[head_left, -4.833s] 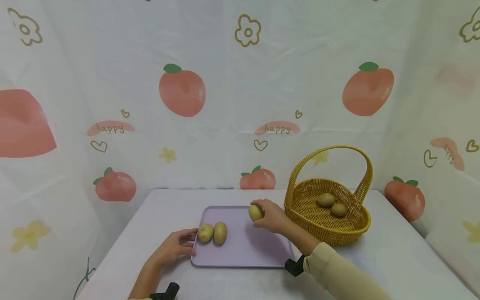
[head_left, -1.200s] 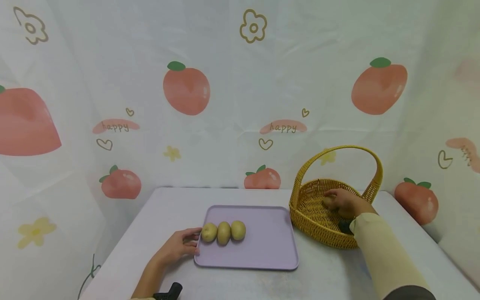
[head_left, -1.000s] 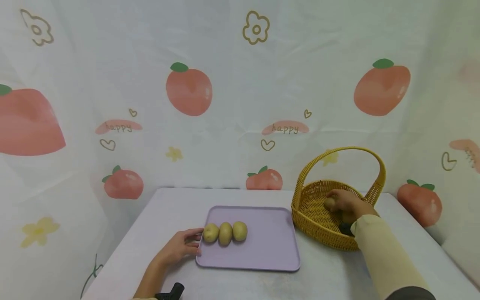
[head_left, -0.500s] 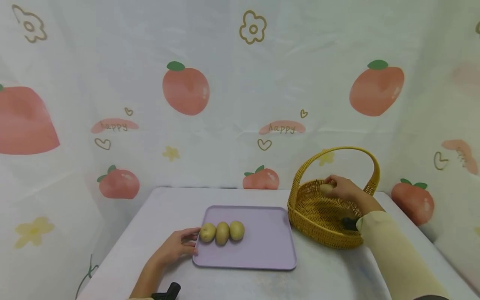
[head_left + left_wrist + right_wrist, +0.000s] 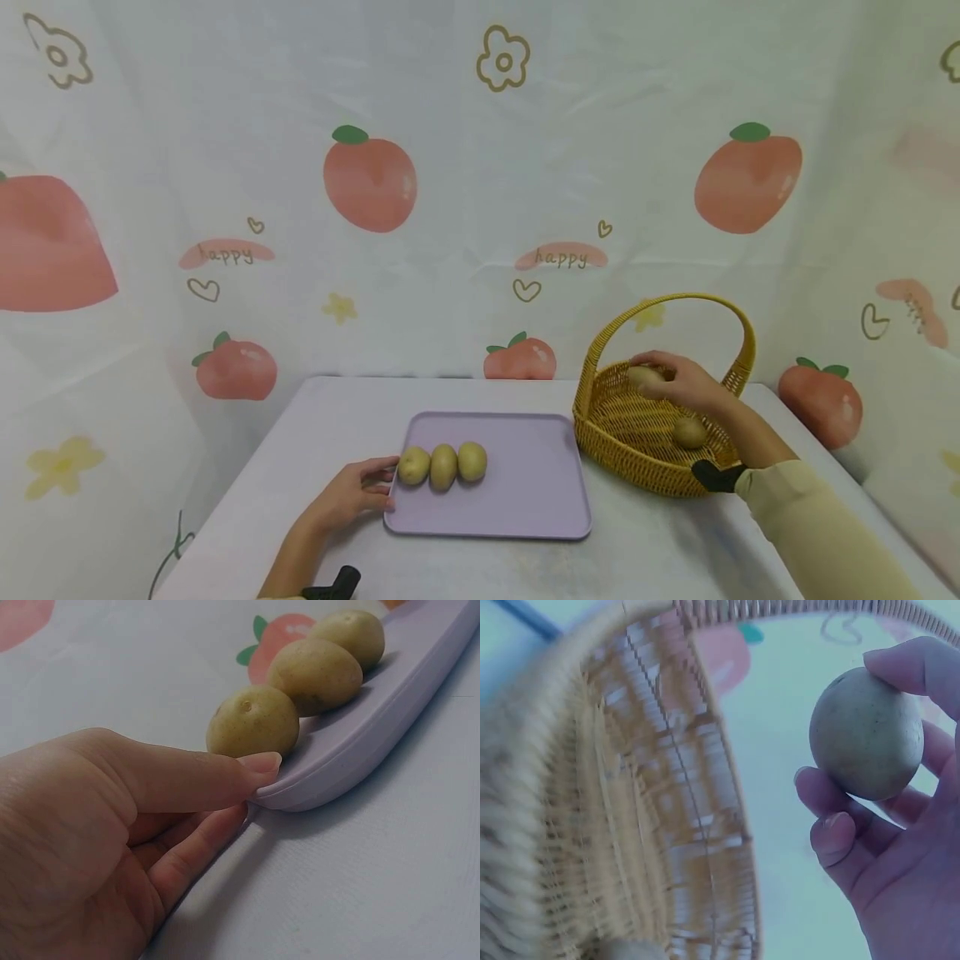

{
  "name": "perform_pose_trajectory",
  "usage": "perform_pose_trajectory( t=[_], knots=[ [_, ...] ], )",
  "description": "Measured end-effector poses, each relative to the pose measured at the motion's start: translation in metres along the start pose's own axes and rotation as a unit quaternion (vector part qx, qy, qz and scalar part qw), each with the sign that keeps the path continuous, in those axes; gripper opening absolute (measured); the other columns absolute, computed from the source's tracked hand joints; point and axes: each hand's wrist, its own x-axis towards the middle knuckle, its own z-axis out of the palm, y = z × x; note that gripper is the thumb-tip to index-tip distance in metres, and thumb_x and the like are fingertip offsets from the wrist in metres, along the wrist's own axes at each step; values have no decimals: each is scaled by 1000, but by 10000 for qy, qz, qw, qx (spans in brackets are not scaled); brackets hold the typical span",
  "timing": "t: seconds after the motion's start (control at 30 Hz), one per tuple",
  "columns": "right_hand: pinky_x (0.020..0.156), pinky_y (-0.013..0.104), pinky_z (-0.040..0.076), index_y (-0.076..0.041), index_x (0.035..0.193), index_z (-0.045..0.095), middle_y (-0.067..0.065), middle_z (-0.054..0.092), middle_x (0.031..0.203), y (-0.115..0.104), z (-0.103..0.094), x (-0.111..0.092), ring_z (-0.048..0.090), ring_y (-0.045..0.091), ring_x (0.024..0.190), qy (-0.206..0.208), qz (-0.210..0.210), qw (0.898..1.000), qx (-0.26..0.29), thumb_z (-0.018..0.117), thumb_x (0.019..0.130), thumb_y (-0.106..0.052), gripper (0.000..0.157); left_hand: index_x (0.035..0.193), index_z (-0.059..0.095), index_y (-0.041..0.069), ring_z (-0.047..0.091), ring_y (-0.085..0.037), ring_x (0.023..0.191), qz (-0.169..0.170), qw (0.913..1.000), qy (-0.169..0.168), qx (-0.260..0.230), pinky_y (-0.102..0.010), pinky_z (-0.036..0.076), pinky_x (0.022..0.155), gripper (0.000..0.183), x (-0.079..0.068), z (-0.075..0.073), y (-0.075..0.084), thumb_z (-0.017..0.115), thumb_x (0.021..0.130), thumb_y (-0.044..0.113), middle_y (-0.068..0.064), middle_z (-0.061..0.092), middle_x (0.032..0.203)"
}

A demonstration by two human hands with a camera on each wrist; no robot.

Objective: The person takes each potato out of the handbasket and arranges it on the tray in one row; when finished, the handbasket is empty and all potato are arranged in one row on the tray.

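Note:
My right hand (image 5: 686, 383) grips a potato (image 5: 645, 379) above the basket's left part. In the right wrist view, thumb and fingers curl round that potato (image 5: 866, 733). Another potato (image 5: 689, 432) lies inside the yellow wicker basket (image 5: 637, 471). My left hand (image 5: 352, 496) holds the left edge of a lilac tray (image 5: 525, 492). The left wrist view has the thumb over the tray rim (image 5: 330, 787) and fingers beneath it. Three potatoes sit in a row at the tray's left: one nearest the hand (image 5: 414, 466), a middle one (image 5: 443, 467) and a right one (image 5: 472, 461).
Tray and basket stand side by side on a white table (image 5: 337, 417). The basket's tall handle (image 5: 686, 297) arches over its opening. A printed curtain (image 5: 450, 317) hangs behind the table. A thin cord (image 5: 177, 542) shows at the lower left.
A third potato, held over the tray earlier, now rests in its row. My right hand has taken another potato from the basket floor and raised it leftward. The left hand stays on the tray.

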Motion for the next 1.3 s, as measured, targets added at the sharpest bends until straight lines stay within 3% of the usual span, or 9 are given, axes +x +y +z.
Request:
perform_pose_trajectory(
  t=[0.27, 0.47, 0.63, 0.77, 0.97, 1.1, 1.3],
  knots=[
    [56, 33, 51, -4, 125, 58, 16, 58, 108, -20, 29, -13, 58, 22, 78, 110, -258, 9988, 394, 67, 89, -14, 38, 136, 45, -13, 58, -40, 112, 79, 9999, 3, 106, -37, 54, 90, 72, -2, 0, 2, 80, 76, 5, -28, 58, 122],
    [56, 34, 51, -3, 125, 61, 15, 56, 114, -38, 57, -16, 52, 27, 82, 261, -674, 9954, 635, 65, 90, -10, 36, 137, 44, -14, 57, -42, 113, 136, 9999, -49, 42, -37, 53, 91, 72, -1, 1, 1, 79, 77, 4, -30, 57, 124],
    [60, 32, 53, -6, 125, 62, 13, 57, 120, -46, 81, -11, 55, 27, 86, 330, -814, 9917, 937, 72, 87, -9, 39, 137, 44, -14, 58, -42, 113, 155, 9999, -69, 25, -35, 54, 90, 72, 0, 1, 1, 79, 77, 4, -29, 57, 123],
    [68, 32, 55, -7, 126, 60, 13, 56, 121, -51, 101, -6, 57, 27, 91, 107, -990, 9883, 1156, 76, 83, -7, 46, 137, 44, -14, 58, -42, 112, 115, 9999, -66, 1, -36, 54, 90, 72, 0, 0, 1, 79, 77, 4, -29, 57, 124],
    [69, 31, 56, -6, 131, 55, 15, 50, 120, -55, 134, 5, 61, 26, 87, -509, -900, 9828, 1532, 76, 79, 0, 57, 138, 42, -14, 59, -43, 112, 31, 9998, -97, -171, -38, 54, 90, 73, 0, 0, 1, 78, 77, 2, -33, 53, 127],
    [66, 27, 54, -8, 130, 57, 12, 53, 121, -49, 160, 14, 59, 19, 78, -570, -776, 9876, 1240, 78, 77, 0, 57, 138, 41, -14, 58, -43, 112, 5, 9998, -107, -154, -39, 54, 91, 73, 0, 0, 1, 78, 77, 2, -34, 53, 127],
    [60, 24, 47, -9, 121, 64, 2, 60, 105, -40, 197, 26, 51, 13, 72, -158, -736, 9969, 246, 84, 71, -13, 54, 138, 41, -14, 58, -44, 113, -44, 9999, -107, -101, -40, 53, 91, 74, -1, 0, 2, 79, 77, 3, -34, 53, 127]
  ],
)
